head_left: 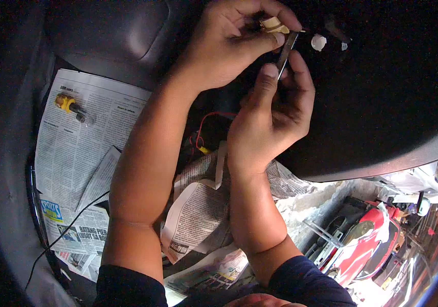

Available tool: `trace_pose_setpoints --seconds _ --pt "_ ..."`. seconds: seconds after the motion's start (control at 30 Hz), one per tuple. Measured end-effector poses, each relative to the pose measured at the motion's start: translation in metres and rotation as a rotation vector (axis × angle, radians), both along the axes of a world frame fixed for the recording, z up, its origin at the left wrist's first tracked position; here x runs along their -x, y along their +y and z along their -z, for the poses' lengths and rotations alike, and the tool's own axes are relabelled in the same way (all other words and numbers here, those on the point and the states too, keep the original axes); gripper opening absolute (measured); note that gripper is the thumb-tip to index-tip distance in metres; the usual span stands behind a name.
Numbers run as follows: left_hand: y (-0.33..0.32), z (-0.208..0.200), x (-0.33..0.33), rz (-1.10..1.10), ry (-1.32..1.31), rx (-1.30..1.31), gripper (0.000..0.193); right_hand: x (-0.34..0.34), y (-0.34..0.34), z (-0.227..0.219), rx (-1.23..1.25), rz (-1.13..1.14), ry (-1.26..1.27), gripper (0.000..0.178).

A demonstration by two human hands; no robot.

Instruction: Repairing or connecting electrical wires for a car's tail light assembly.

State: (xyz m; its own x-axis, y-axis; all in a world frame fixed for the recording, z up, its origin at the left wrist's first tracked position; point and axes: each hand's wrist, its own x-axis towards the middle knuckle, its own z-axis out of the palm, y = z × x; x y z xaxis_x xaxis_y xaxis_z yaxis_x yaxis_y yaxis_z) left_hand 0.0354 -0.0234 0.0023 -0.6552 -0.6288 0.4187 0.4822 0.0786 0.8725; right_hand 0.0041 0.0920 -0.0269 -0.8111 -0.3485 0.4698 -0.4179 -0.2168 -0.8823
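Note:
Both my hands are raised close together at the top of the view. My left hand (229,53) is closed in a pinch, with a small pale yellow piece (274,24) between its thumb and fingers; its kind is unclear. Just below and to the right, my right hand (275,115) grips a thin, flat metal strip (287,52), blade-like, between thumb and fingers. The upper end of the strip reaches the left fingertips. Whether its edge touches the yellow piece cannot be made out.
Newspaper sheets (96,123) cover the left side, with a yellow-and-black tool (70,106) on them. Crumpled newspaper (193,220) lies between my forearms. A red wire (203,123) runs behind them. A black cable (65,240) crosses at lower left. A dark curved panel (382,102) fills the right.

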Motion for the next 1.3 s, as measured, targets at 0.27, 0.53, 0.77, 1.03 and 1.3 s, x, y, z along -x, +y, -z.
trace_pose_setpoints --seconds 0.27,0.53,0.77,1.03,1.3 --pt "-0.002 0.005 0.002 0.007 0.033 -0.003 0.016 0.001 0.002 -0.003 -0.037 -0.011 0.033 0.035" --pt "-0.008 0.018 0.007 0.021 0.047 0.010 0.015 -0.005 0.004 -0.009 -0.075 0.004 -0.054 0.034" --pt "-0.008 0.017 0.007 0.042 0.079 -0.029 0.016 -0.002 0.003 -0.004 -0.036 -0.045 -0.083 0.033" --pt "-0.009 0.017 0.008 0.025 0.067 -0.008 0.020 -0.006 0.004 -0.007 0.042 -0.039 -0.136 0.036" --pt "-0.006 0.001 0.001 0.084 -0.129 -0.157 0.032 -0.015 0.010 -0.014 0.153 -0.134 -0.355 0.040"
